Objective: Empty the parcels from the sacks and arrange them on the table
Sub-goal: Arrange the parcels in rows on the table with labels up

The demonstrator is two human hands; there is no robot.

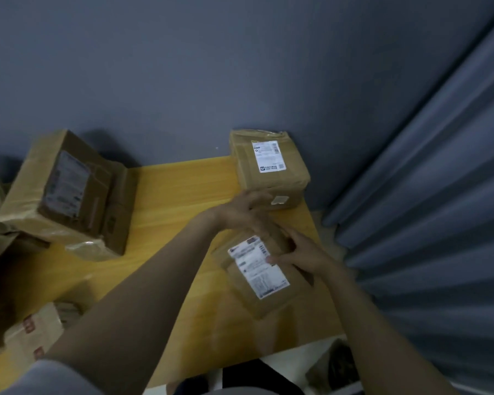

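Holding the flat parcel [258, 269] label-up at the right end of the table [169, 201], just in front of the boxed parcel [268, 169] standing in the far corner. Pinching its right side with the right hand [303, 252], thumb on the label, fingers curled round the edge. Reaching the left hand [237, 209] across its far end (too smeared to tell whether gripping, touching or spread).

Risking, by the look of it, a slide off the table's right side, with the parcel lying so near that edge. Risking too a knock of the left knuckles against the boxed parcel.

Failing to show whether the parcel is resting on the wood or hanging just above. Failing to give either label legibly. Showing the big taped box [63, 192] only in blur, and covering part of the printed cartons [32, 334] with the left arm. Showing no certain sack, only a dim crumpled shape [340, 363] below the table's end, beside the ribbed shutter [439, 209].
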